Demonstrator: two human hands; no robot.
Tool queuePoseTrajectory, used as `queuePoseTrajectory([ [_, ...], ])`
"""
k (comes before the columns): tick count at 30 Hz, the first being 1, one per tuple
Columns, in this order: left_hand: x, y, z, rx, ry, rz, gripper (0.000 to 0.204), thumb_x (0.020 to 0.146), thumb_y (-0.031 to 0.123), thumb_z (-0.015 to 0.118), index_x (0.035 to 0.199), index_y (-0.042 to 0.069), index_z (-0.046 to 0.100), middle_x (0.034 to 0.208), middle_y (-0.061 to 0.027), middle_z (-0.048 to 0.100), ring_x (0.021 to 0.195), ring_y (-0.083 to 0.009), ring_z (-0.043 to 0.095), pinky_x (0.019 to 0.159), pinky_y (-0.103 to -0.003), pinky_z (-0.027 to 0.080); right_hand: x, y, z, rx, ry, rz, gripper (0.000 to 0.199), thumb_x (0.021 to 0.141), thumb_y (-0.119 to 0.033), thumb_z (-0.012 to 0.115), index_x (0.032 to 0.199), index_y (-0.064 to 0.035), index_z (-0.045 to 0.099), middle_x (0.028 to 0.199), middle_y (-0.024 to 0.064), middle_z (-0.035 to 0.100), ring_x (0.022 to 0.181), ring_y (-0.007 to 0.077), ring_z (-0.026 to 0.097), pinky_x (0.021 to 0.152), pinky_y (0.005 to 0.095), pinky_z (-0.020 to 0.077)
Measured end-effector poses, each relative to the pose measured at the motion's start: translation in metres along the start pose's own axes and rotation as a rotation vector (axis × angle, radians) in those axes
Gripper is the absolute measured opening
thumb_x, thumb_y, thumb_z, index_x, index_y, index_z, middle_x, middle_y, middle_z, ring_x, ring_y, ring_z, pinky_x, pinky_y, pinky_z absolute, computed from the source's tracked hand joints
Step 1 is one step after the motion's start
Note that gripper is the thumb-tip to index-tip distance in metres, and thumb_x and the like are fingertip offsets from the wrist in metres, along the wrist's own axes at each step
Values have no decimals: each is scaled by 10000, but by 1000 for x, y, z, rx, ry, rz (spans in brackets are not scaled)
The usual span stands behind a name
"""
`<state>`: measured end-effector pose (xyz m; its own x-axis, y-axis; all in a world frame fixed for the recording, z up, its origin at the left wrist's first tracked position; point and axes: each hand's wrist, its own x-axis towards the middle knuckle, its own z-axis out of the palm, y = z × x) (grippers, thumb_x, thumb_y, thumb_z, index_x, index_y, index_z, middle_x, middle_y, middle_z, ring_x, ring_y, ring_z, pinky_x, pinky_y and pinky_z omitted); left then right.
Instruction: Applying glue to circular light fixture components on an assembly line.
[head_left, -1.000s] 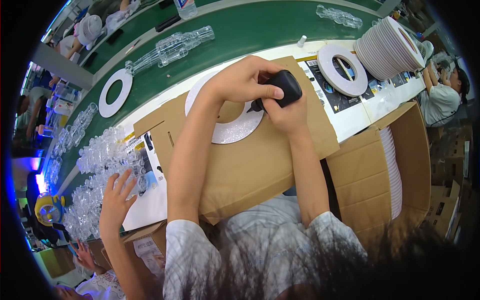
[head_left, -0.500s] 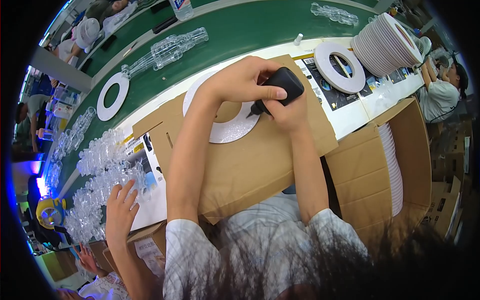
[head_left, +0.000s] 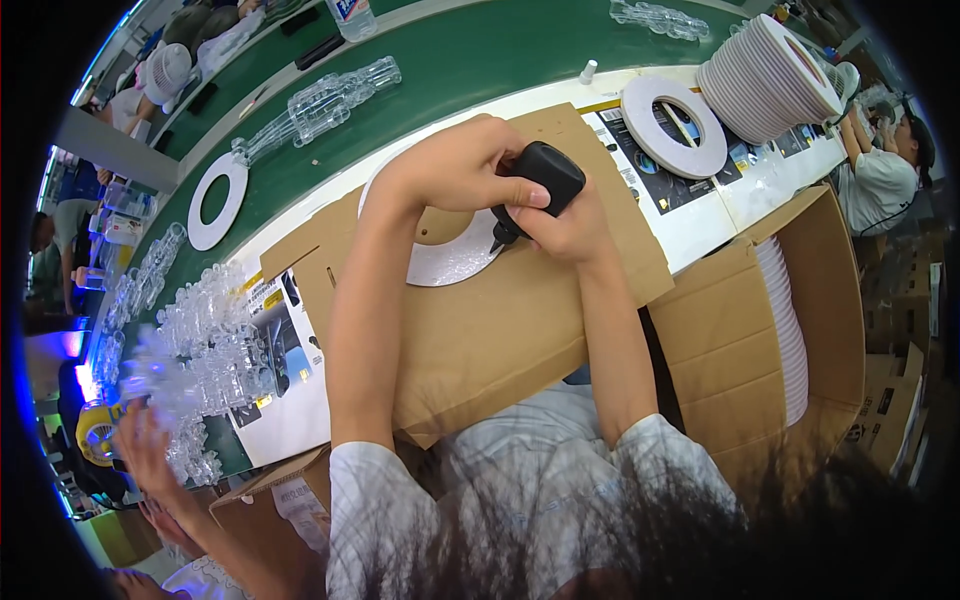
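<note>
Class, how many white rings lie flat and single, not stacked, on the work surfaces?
3: one white ring far left, one upper right beside the stack, one under the hands. Others may be hidden.

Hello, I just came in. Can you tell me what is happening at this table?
A person works at a long green bench, both hands on a black handheld tool. The right hand holds its body and the left hand steadies it from above. Its tip points down at a white ring-shaped disc lying on a sheet of brown cardboard. A stack of similar discs stands at the far right.
</note>
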<state>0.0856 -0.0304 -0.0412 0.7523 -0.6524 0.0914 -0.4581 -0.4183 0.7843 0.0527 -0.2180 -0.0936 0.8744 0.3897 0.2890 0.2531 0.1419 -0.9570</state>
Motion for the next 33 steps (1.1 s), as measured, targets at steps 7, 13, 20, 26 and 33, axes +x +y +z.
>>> queuePoseTrajectory([
  [7, 0, -1, 0, -28, -5, 10, 380, 797, 319, 779, 707, -22, 636, 548, -96, 519, 505, -177, 447, 491, -337, 367, 0, 0, 0, -24, -5, -7, 209, 734, -84, 699, 920, 6, 667, 801, 38, 681, 739, 116, 644, 646, 279, 518],
  [13, 1, -6, 1, -41, 10, 28, 378, 798, 311, 779, 699, -21, 629, 544, -89, 513, 505, -169, 441, 485, -333, 359, 2, 0, -1, -53, -9, -34, 191, 731, -81, 692, 903, -1, 666, 788, 40, 679, 726, 118, 642, 638, 280, 515],
  [20, 7, 9, 10, -115, 68, 66, 324, 812, 306, 764, 819, -10, 697, 613, -102, 603, 542, -170, 519, 523, -317, 414, 3, 1, -3, -11, 90, -150, 234, 708, -51, 685, 931, 14, 665, 801, 37, 689, 754, 122, 653, 660, 285, 531],
  [26, 14, 3, 16, -134, 89, 102, 259, 828, 256, 755, 900, 9, 724, 687, -80, 674, 583, -153, 557, 555, -308, 439, 4, 2, -14, -87, 131, -245, 227, 703, -51, 676, 918, 19, 668, 801, 55, 698, 738, 123, 663, 641, 275, 532],
  [33, 7, -1, 15, -218, 84, 98, 221, 814, 213, 774, 907, 17, 734, 693, -62, 678, 584, -133, 549, 555, -290, 441, 3, 6, -8, -116, 115, -228, 187, 689, -60, 684, 865, 3, 669, 721, 39, 678, 660, 119, 650, 592, 272, 520],
])
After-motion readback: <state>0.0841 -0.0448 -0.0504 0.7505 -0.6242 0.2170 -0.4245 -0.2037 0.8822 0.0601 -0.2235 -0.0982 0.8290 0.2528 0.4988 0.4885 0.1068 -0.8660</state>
